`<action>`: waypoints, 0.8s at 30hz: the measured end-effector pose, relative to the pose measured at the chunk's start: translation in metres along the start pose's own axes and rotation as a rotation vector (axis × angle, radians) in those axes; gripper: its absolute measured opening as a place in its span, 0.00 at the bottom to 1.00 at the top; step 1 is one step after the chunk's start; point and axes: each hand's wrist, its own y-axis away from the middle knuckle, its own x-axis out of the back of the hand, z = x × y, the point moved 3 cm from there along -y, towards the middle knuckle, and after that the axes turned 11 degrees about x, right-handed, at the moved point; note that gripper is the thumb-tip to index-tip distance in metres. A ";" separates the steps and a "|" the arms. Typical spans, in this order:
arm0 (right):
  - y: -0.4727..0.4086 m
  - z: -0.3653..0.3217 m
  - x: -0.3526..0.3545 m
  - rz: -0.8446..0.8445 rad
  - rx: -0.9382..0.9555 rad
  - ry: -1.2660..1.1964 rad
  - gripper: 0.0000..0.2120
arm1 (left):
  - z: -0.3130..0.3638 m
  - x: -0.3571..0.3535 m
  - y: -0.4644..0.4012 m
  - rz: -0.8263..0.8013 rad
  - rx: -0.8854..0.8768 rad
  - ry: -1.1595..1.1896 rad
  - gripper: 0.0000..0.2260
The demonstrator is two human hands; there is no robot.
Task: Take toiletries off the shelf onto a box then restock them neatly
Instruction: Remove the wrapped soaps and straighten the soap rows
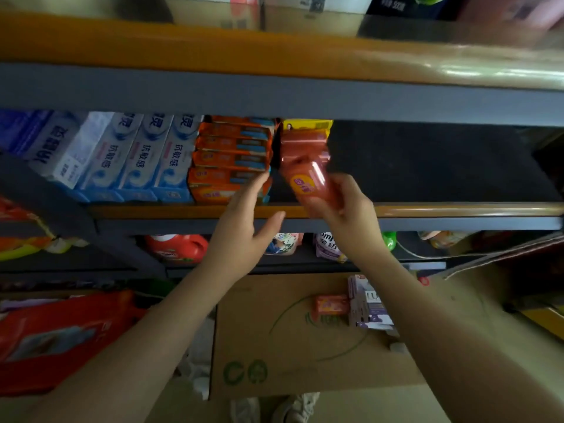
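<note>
My right hand (348, 209) grips an orange soap pack (308, 181) at the front edge of the middle shelf (457, 209), just before a row of similar orange packs (302, 145). My left hand (244, 227) is open, its fingertips touching the front of a stack of orange soap boxes (232, 160). White and blue toothpaste boxes (134, 154) stand to the left of the stack. Below, a cardboard box (274, 346) carries one orange soap bar (331, 305) and a purple and white carton (366, 306).
The right part of the middle shelf is dark and bare. An upper shelf (274, 56) with cartons hangs above. Under the middle shelf sit a red detergent jug (177, 247) and pouches (328, 245). Red detergent packs (61, 337) lie at the lower left.
</note>
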 end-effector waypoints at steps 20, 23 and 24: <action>0.107 0.017 0.005 -0.104 -0.135 -0.245 0.20 | -0.005 -0.037 0.052 -0.325 0.120 0.191 0.18; 0.114 0.019 0.013 -0.095 -0.192 -0.406 0.21 | -0.015 -0.042 0.056 -0.344 0.362 0.513 0.16; 0.117 0.018 0.016 -0.108 -0.222 -0.485 0.21 | -0.019 -0.046 0.059 -0.363 0.462 0.672 0.14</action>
